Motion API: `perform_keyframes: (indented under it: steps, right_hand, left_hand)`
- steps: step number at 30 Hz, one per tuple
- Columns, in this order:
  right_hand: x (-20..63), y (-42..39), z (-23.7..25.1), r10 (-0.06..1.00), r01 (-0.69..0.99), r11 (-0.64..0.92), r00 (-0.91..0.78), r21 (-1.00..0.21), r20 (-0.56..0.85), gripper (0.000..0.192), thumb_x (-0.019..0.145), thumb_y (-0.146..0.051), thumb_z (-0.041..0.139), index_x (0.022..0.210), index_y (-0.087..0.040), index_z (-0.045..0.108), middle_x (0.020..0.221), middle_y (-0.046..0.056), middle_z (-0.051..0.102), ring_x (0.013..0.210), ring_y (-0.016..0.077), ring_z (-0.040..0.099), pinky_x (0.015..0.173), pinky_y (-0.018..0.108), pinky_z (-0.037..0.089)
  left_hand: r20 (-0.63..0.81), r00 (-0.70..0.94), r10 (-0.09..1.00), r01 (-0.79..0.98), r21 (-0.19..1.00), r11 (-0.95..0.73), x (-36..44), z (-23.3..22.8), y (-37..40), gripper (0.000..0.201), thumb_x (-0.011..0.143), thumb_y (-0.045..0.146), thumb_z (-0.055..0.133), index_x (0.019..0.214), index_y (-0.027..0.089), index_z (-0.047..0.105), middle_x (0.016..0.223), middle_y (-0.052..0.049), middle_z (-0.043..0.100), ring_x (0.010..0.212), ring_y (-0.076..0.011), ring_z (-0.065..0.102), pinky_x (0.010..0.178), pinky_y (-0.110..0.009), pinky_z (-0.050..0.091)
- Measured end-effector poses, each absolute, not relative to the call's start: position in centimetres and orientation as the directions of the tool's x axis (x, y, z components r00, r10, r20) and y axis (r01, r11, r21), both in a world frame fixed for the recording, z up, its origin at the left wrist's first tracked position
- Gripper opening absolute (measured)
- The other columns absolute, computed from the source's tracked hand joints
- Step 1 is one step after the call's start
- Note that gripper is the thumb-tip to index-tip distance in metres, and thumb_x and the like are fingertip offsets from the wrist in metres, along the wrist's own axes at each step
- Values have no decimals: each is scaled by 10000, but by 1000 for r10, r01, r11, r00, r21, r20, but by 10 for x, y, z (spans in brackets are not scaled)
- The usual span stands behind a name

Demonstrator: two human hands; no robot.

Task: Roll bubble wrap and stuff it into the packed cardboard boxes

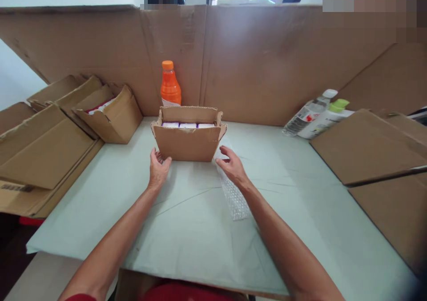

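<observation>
In the middle of the table an open cardboard box [187, 144] stands upright, its flaps raised. Inside it, several white items with purple edges [188, 125] show just above the front wall. My left hand [159, 166] is at the box's lower left corner, fingers apart and curved; whether it touches the cardboard I cannot tell. Close to the lower right corner is my right hand [232, 164], thumb and fingers spread with nothing between them. A strip of bubble wrap [235, 198] lies flat under and beside my right wrist.
An orange bottle [171, 85] stands behind the box, before a tall cardboard wall [267, 65]. Several cardboard boxes [122, 118] crowd the left side. At right, a clear plastic bottle [308, 114] and a white bottle with green cap [325, 121] lean beside more cardboard [370, 145].
</observation>
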State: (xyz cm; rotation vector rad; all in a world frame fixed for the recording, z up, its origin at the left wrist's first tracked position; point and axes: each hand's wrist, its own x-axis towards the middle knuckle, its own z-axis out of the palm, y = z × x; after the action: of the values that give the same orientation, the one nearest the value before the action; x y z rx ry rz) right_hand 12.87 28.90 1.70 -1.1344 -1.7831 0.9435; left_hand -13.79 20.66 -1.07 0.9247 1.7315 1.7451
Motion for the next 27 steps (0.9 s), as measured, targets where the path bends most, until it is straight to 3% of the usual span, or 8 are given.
perform_keyframes:
  steps: [4,10,13,18,20,23,27]
  right_hand:
    - [196,245,22,906,481,397,-343,-782,248,337,874,-345,576,1164,-222,697,1337,115,643,1253,288,590,923,442,564]
    - [265,170,10,796,645,587,-569,-489,206,435,894,-262,538,1319,-278,633,1398,84,608,1289,272,566,1060,501,482]
    - [262,155,3,756,675,647,-627,-356,186,420,876,-245,543,1279,-253,660,1385,95,615,1279,305,563,999,512,502]
    - [236,154,2,775,744,630,-584,-221,242,276,960,-254,476,1026,-210,740,1116,119,728,998,292,662,828,447,518]
    - [226,151,7,776,734,630,-582,-255,243,261,966,-259,475,952,-199,729,1013,114,742,902,279,672,785,427,514]
    - [201,133,20,813,680,572,-547,-459,201,217,960,-262,492,911,-208,696,940,90,739,852,255,679,780,404,530]
    - [146,99,37,823,450,372,-564,-812,64,171,955,-258,519,1013,-231,678,1004,52,730,838,191,683,737,320,570]
  left_hand:
    - [44,-608,793,54,998,-14,-124,-19,139,737,812,275,679,1468,220,348,1397,-180,539,1282,-281,575,1125,-517,414]
    - [19,-453,892,135,990,48,-86,-26,42,545,856,260,632,1383,205,507,1368,-147,596,1285,-273,574,1144,-513,395]
    - [74,-428,901,260,965,44,-73,-21,29,419,849,238,613,1267,208,625,1289,-118,648,1226,-264,601,1118,-492,425]
    - [121,-375,919,310,951,1,-67,-8,30,370,817,211,612,1180,214,690,1213,-99,679,1120,-247,646,1030,-435,505]
    - [93,-361,928,272,962,9,-67,-6,28,347,821,220,623,1159,216,700,1191,-100,686,1090,-245,654,1007,-431,516]
    - [-17,-325,945,105,993,54,-67,-3,21,385,847,289,655,1225,215,655,1226,-122,671,1108,-256,653,1000,-440,516]
    - [-136,-212,968,-216,972,89,-65,4,18,764,810,407,724,1470,191,405,1326,-187,614,1137,-291,657,939,-439,551]
